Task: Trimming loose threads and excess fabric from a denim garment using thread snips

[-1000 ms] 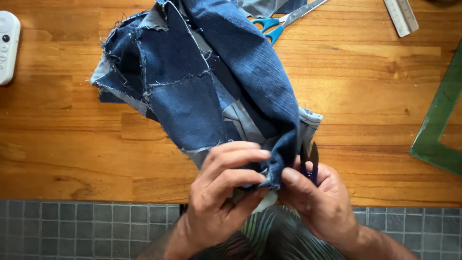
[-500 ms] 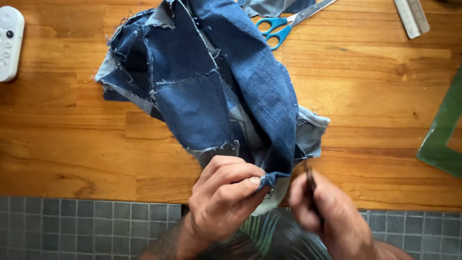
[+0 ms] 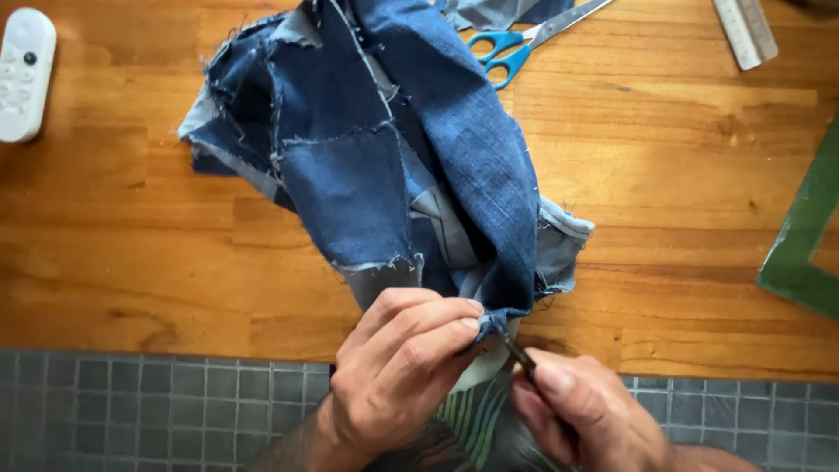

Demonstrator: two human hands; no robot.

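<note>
A patchwork of blue denim pieces with frayed edges lies bunched on the wooden table and hangs over its near edge. My left hand pinches the lowest corner of the denim between thumb and fingers. Just to the right, my right hand grips a thin dark tool. The tool's tip touches the pinched denim corner. What kind of tool it is I cannot tell.
Blue-handled scissors lie at the far edge beside the denim. A white remote rests at the far left, a ruler at the top right, a green mat's corner at the right. Grey tiled floor shows below the table.
My right hand has drawn back from the denim corner, down and to the right, so the thin tool now shows between the hands. My left hand keeps its pinch.
</note>
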